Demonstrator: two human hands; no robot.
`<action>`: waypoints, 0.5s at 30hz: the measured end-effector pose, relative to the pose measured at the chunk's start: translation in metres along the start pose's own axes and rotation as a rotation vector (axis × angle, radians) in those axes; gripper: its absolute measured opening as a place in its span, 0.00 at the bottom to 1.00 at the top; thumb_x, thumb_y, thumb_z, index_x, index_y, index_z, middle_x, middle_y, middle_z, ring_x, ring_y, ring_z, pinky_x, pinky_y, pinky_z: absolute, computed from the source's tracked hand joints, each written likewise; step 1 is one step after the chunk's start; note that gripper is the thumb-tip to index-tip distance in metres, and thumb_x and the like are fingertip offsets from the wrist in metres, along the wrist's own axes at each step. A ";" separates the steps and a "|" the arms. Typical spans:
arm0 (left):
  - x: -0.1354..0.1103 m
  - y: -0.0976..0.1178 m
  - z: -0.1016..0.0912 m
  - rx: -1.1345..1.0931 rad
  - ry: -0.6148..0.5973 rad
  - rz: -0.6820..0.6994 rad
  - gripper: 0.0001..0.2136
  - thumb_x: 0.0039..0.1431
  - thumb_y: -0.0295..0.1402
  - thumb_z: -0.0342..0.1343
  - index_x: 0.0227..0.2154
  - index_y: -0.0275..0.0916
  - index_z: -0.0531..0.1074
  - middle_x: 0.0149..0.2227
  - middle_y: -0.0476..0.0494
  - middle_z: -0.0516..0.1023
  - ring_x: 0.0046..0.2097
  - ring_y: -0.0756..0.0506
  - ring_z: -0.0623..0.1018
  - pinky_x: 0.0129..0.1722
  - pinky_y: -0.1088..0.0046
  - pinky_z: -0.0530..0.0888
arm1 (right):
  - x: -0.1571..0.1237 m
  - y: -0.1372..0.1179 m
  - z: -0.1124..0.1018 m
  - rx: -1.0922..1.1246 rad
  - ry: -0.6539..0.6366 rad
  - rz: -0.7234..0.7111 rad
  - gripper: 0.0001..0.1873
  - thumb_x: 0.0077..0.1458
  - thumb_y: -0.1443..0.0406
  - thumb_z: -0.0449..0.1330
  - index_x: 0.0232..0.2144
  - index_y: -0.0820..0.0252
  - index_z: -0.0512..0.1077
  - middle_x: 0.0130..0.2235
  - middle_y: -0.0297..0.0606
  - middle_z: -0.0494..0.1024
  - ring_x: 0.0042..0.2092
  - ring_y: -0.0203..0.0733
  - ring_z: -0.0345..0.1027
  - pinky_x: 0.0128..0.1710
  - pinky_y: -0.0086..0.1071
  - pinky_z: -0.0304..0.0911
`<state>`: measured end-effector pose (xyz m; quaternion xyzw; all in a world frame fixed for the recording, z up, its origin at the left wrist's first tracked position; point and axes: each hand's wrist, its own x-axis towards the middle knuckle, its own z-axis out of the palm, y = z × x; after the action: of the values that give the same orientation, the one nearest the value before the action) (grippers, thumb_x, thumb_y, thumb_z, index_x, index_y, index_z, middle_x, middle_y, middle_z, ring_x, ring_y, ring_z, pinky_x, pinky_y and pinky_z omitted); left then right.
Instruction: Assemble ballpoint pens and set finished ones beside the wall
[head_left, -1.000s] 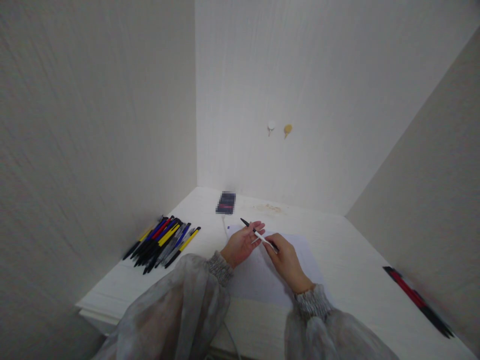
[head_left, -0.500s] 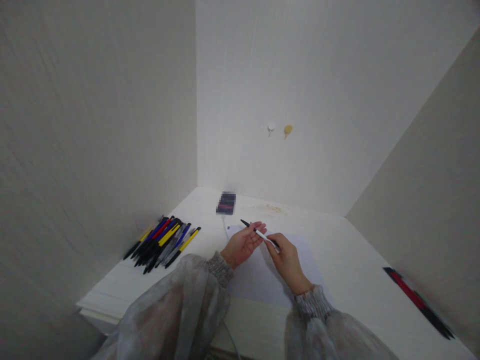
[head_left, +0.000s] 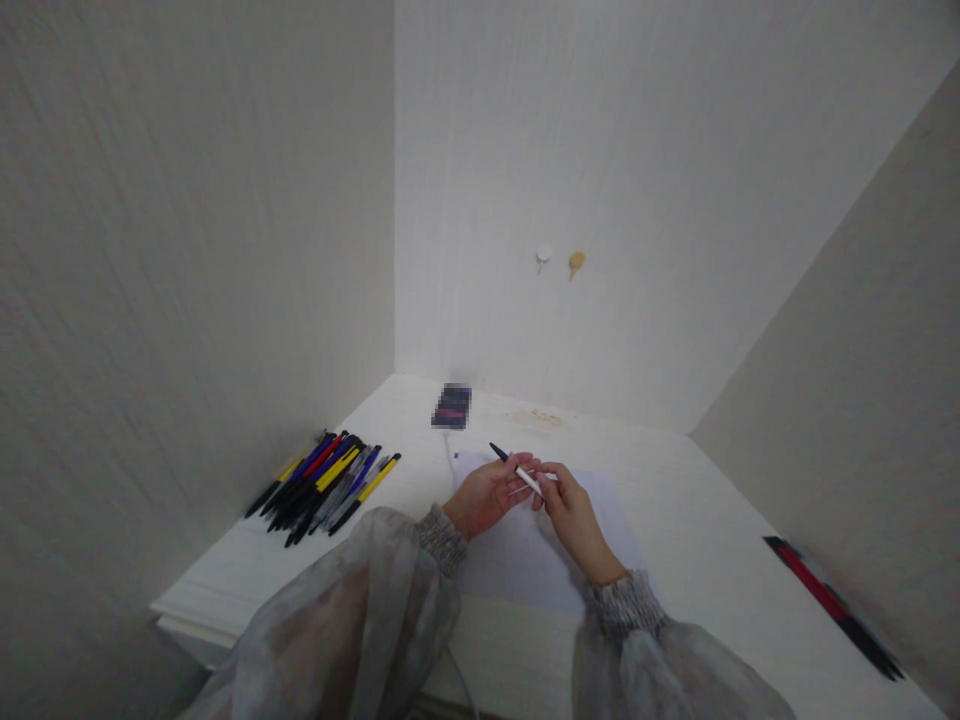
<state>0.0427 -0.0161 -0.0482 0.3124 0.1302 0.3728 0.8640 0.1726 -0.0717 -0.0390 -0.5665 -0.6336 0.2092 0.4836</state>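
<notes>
A white pen with a black end [head_left: 528, 480] slants across both hands above a white sheet of paper [head_left: 517, 570]. My left hand [head_left: 487, 495] is turned palm up, its fingers bent around the pen's middle near the black part. The pen's lower white end is pinched between the thumb and fingers of my right hand [head_left: 574, 515], which hide its tip. The fingertips of both hands nearly meet around the pen.
A pile of pens [head_left: 322, 490] in yellow, black, blue, red and clear lies to the left. Several red and black pens [head_left: 832, 605] lie along the right wall. A pixelated dark object [head_left: 452, 407] rests at the back. Two hooks, white [head_left: 544, 254] and yellow [head_left: 576, 260], are on the wall.
My right hand has shifted slightly up and left, closer to my left fingers. The pen has tilted more steeply, and its rear end is now covered by my right fingers.
</notes>
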 end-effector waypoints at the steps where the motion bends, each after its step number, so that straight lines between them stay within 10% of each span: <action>1: 0.000 0.000 0.000 0.012 0.006 -0.003 0.11 0.54 0.34 0.49 0.38 0.34 0.67 0.44 0.39 0.69 0.41 0.49 0.71 0.41 0.72 0.67 | 0.000 -0.001 0.001 0.036 0.008 0.015 0.12 0.50 0.58 0.50 0.35 0.58 0.62 0.21 0.29 0.68 0.21 0.33 0.61 0.21 0.26 0.56; 15: 0.003 0.002 -0.002 0.069 0.082 0.053 0.09 0.53 0.33 0.50 0.36 0.36 0.69 0.42 0.41 0.70 0.37 0.51 0.71 0.38 0.76 0.65 | 0.002 0.008 -0.002 0.099 -0.083 0.049 0.14 0.50 0.56 0.49 0.30 0.59 0.68 0.23 0.32 0.70 0.18 0.30 0.59 0.18 0.26 0.55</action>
<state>0.0429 -0.0119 -0.0487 0.3297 0.1700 0.4034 0.8365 0.1789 -0.0688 -0.0438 -0.5480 -0.6279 0.2754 0.4791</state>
